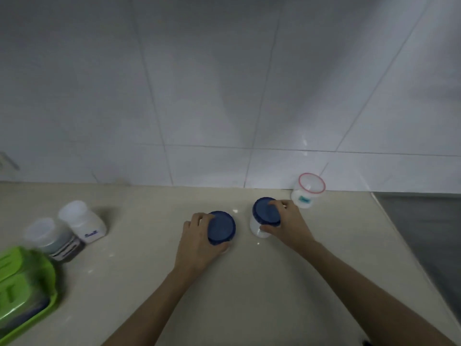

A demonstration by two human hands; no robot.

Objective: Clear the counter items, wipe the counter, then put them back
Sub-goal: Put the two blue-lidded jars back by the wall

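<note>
Head view: your left hand (199,236) clamps one blue-lidded jar (221,228) from the side; your right hand (287,224) grips another jar (265,217), tilted.

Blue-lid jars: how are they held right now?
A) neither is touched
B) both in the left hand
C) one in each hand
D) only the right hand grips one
C: the left hand wraps the left blue-lid jar, and the right hand grips the right blue-lid jar, both on the counter.
</note>
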